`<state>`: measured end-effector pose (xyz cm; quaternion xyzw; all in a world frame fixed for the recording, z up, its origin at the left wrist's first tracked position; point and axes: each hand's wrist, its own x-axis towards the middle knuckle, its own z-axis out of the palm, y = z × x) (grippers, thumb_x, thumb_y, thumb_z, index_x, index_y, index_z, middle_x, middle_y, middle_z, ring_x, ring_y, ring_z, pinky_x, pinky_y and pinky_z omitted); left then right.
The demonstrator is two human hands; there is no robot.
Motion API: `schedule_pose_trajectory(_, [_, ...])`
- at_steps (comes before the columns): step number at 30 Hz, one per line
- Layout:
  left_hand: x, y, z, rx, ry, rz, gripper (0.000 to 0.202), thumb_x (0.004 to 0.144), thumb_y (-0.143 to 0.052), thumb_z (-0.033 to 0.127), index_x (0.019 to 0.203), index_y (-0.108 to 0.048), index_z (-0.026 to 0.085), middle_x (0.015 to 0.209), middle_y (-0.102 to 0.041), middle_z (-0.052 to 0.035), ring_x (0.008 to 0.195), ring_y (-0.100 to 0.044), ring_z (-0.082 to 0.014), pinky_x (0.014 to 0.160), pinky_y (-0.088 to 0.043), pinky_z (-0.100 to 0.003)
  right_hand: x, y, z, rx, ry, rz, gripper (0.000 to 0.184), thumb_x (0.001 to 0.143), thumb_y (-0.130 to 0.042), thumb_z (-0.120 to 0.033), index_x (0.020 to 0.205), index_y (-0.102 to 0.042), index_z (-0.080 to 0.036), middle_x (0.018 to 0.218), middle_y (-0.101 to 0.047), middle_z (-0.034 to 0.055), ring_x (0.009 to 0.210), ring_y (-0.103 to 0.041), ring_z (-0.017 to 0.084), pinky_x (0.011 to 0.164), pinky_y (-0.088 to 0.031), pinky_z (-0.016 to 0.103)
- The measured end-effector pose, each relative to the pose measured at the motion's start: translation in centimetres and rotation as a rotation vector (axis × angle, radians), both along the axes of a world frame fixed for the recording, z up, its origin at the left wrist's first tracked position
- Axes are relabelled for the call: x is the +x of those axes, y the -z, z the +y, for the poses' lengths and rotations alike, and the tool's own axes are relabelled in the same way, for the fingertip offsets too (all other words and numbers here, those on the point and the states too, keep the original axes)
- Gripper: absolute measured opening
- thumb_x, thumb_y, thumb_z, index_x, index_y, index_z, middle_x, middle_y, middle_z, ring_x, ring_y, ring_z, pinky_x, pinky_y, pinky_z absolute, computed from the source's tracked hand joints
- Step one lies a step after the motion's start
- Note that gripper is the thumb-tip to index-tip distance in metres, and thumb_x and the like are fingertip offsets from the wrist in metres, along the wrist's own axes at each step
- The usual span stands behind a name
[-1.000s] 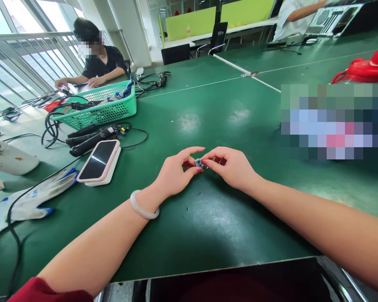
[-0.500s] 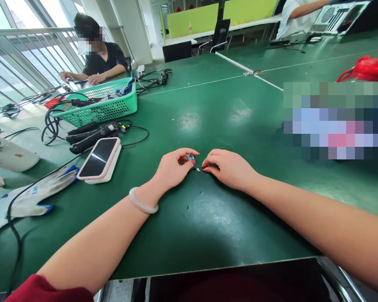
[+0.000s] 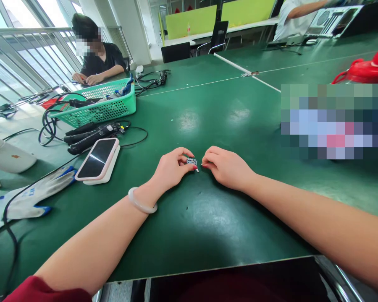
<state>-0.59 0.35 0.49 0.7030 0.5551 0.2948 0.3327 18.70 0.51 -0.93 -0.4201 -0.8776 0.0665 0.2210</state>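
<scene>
My left hand, with a pale bangle on its wrist, pinches a small grey-and-black rectangular part between thumb and fingers. The part is too small to name more closely. A tiny white piece lies at the tip of that thumb; whether they touch I cannot tell. Just to the right, my right hand is closed in a pinch. Something tiny and pale may show at its fingertips, but I cannot make it out. Both hands are low over the green table.
On the left are a phone on a white box, a work glove, black cabled devices and a green basket. A person sits beyond. A red-topped object stands at the right, partly blurred out.
The grey-and-black part has turned in my left hand and now shows more of its face. My right hand's fingers have drawn closer together. The seated person's hands have moved.
</scene>
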Motion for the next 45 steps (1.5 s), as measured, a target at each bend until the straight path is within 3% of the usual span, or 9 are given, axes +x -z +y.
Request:
schedule_pose_trajectory(5, [0.47, -0.39, -0.56, -0.015, 0.065, -0.043, 0.028, 0.064, -0.075, 0.029, 0.085, -0.059, 0.019, 0.07, -0.064, 0.0035, 0.061, -0.052, -0.01, 0.061, -0.042, -0.025, -0.19, -0.32, -0.52, 0.109, -0.048, 0.165, 0.016, 0.09, -0.048, -0.019, 0.082, -0.062, -0.018, 0.091, -0.061, 0.0056, 0.075, -0.056, 0.015, 0.068, -0.045, 0.027])
schedule_pose_trajectory(13, [0.64, -0.29, -0.7, -0.013, 0.128, -0.094, 0.03, 0.064, -0.076, 0.027, 0.085, -0.057, 0.019, 0.068, -0.061, 0.0047, 0.061, -0.052, -0.0093, 0.062, -0.041, -0.024, -0.28, -0.2, -0.74, 0.197, -0.096, 0.161, 0.018, 0.089, -0.052, -0.023, 0.08, -0.065, -0.018, 0.087, -0.064, 0.004, 0.072, -0.056, 0.014, 0.064, -0.044, 0.026])
schedule_pose_trajectory(19, [0.4, -0.12, -0.39, 0.002, 0.067, -0.052, 0.023, 0.069, -0.071, 0.025, 0.088, -0.059, 0.02, 0.071, -0.064, 0.003, 0.062, -0.055, -0.0101, 0.063, -0.043, -0.025, -0.04, -0.21, -0.64, 0.094, -0.02, 0.166, 0.015, 0.088, -0.054, -0.022, 0.084, -0.069, -0.02, 0.091, -0.065, 0.0029, 0.078, -0.06, 0.014, 0.069, -0.045, 0.026])
schedule_pose_trajectory(27, [-0.03, 0.02, -0.07, 0.033, -0.077, 0.019, 0.02, 0.07, -0.068, 0.023, 0.088, -0.059, 0.02, 0.072, -0.067, 0.0016, 0.066, -0.06, -0.0125, 0.067, -0.046, -0.027, -0.67, -0.04, -0.61, -0.054, 0.014, -0.04, 0.019, 0.086, -0.058, -0.036, 0.087, -0.069, -0.02, 0.093, -0.063, 0.0027, 0.073, -0.059, 0.015, 0.067, -0.044, 0.029])
schedule_pose_trajectory(33, [0.16, -0.15, -0.3, 0.01, -0.056, 0.059, 0.02, 0.071, -0.067, 0.027, 0.088, -0.058, 0.021, 0.068, -0.067, 0.0028, 0.063, -0.06, -0.0128, 0.063, -0.044, -0.026, -0.56, -0.02, -0.4, -0.047, -0.011, -0.075, 0.02, 0.09, -0.051, -0.027, 0.08, -0.066, -0.018, 0.088, -0.062, 0.0033, 0.071, -0.057, 0.015, 0.066, -0.043, 0.029])
schedule_pose_trajectory(40, [0.29, -0.07, -0.65, -0.014, 0.069, 0.041, 0.021, 0.074, -0.066, 0.029, 0.09, -0.055, 0.021, 0.07, -0.069, 0.0043, 0.06, -0.058, -0.0112, 0.061, -0.041, -0.025, 0.08, -0.32, -0.35, -0.019, 0.036, 0.224, 0.012, 0.085, -0.055, -0.018, 0.078, -0.065, -0.018, 0.088, -0.062, 0.003, 0.076, -0.057, 0.014, 0.069, -0.044, 0.027])
schedule_pose_trajectory(45, [0.58, -0.2, -0.93, 0.004, 0.13, 0.045, 0.022, 0.073, -0.067, 0.031, 0.09, -0.055, 0.021, 0.07, -0.068, 0.0051, 0.06, -0.057, -0.0108, 0.062, -0.041, -0.025, -0.16, -0.5, -0.54, -0.006, 0.002, 0.254, 0.012, 0.084, -0.055, -0.018, 0.079, -0.066, -0.02, 0.087, -0.062, 0.0028, 0.074, -0.057, 0.014, 0.067, -0.044, 0.027])
